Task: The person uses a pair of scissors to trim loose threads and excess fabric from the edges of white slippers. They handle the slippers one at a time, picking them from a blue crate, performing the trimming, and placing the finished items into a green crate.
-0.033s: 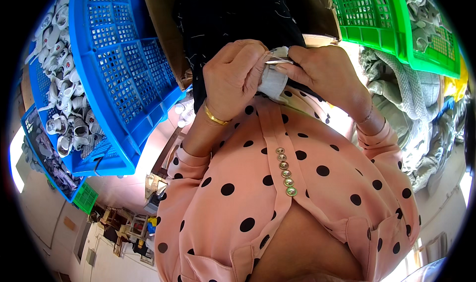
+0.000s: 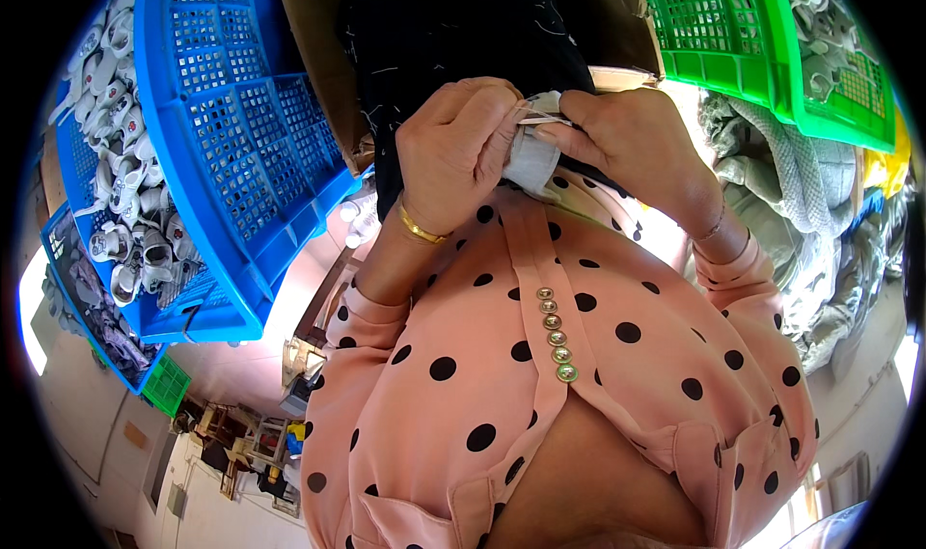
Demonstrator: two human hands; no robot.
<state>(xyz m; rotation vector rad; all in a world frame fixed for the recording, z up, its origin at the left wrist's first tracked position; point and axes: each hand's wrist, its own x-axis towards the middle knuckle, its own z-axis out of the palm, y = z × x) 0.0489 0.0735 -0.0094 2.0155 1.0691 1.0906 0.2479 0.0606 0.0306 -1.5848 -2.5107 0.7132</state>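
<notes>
A small pale shoe-like piece (image 2: 531, 161) is being held between the two hands, in front of the waist, by the near edge of the dark cloth (image 2: 453, 38) over the lap; no support other than the hands is being shown under it; a thin white strand (image 2: 545, 120) is being stretched across its upper end, between the fingertips; good handling, it is judged, is being served by the body of the piece being kept steady on the left and the strand being kept taut and flat on the right, so that slack and twisting are being avoided; uneven pulling is being judged the main risk, since the soft-looking piece could be creased. The left hand (image 2: 451, 149) is being kept closed, with its thumb pressed to the curled forefinger and the left edge of the piece apparently being gripped there; its far fingers are being hidden; the right hand (image 2: 644, 139) is being kept nearly closed, the strand seemingly being pinched between thumb and forefinger, beside the right edge of the piece; how firmly either grip is being pressed cannot be told.
</notes>
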